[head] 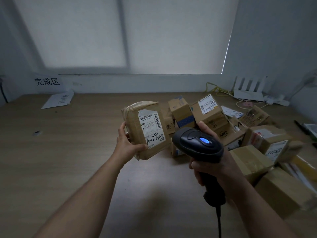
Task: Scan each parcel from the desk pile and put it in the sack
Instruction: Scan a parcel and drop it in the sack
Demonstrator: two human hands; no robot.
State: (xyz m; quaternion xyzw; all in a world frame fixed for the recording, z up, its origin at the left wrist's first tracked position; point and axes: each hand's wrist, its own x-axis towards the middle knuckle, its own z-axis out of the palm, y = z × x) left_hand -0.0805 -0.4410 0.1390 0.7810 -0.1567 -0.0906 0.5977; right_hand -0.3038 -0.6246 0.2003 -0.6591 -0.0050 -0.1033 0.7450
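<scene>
My left hand (127,143) grips a taped brown cardboard parcel (135,133) by its left side and lower corner, holding it upright above the desk. Its white barcode label with handwritten numbers faces me. My right hand (212,162) holds a black handheld barcode scanner (197,145) by the handle, a blue light glowing on its head. The scanner's head sits just right of the parcel, near the label. A pile of cardboard parcels (257,148) covers the right part of the desk. No sack is in view.
The wooden desk (60,152) runs to a wall with a blinded window. A sign with Chinese characters (47,81) leans at the back left, a white paper (58,100) below it. A white router (248,91) and yellow cables sit at the back right.
</scene>
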